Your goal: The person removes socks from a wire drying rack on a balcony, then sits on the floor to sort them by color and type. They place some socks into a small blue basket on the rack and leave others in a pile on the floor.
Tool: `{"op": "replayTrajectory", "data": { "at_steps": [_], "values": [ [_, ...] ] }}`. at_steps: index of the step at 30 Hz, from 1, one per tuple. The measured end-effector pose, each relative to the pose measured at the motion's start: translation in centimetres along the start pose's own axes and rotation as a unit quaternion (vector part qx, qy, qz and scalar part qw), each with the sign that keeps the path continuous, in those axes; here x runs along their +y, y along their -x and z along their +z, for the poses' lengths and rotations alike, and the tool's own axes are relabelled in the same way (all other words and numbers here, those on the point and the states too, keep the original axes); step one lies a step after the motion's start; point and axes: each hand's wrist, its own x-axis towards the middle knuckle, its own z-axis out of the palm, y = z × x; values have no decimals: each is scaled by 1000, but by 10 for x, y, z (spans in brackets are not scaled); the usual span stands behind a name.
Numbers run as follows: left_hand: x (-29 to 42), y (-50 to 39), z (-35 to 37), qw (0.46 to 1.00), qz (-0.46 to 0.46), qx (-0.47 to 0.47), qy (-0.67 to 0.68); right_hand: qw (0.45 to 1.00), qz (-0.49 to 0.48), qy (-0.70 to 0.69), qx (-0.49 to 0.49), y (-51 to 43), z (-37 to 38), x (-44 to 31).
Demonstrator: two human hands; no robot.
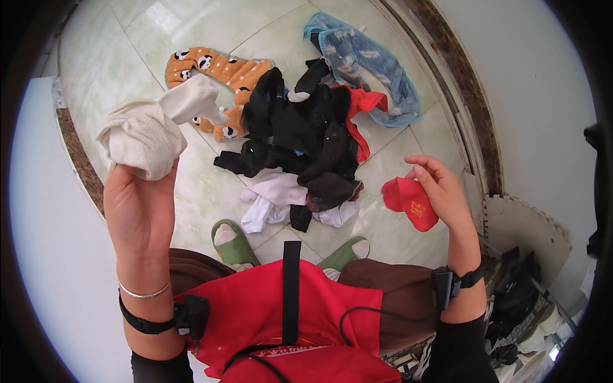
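Note:
My left hand [141, 210], palm up at the left, has its fingers around a bunched cream ribbed knit garment [139, 139]. From its upper right a smooth off-white piece [194, 98], like a sock's foot, sticks out over an orange bib. My right hand [440, 186] is at the right with its thumb and fingers close together at a small folded red sock [412, 206] bearing a yellow mark. Between my hands a heap of black socks [306, 124] lies on the tiles, with white socks [275, 201] at its near edge and a red cloth strip [366, 103] beside it.
The orange panda-print bib [225, 67] and a blue feather-print cloth ring [373, 67] lie beyond the heap on the tiled floor [143, 28]. Green slippers [234, 244] are on my feet. A foam mat piece [524, 234] and a wire rack [527, 321] stand at lower right.

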Motion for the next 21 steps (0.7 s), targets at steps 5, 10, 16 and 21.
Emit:
{"op": "replayTrajectory", "data": {
  "at_steps": [5,10,16,21],
  "values": [
    [5,3,-4,999,6,-48,0,1000,7,15,-5,2,4,-5],
    [9,3,-6,997,30,-72,8,992,-25,120,-13,7,6,-11],
    [12,1,-13,996,27,-80,16,995,-4,102,-25,7,8,-11],
    [15,2,-18,990,-5,-131,57,990,-26,133,-27,8,7,-7]
  ]
}}
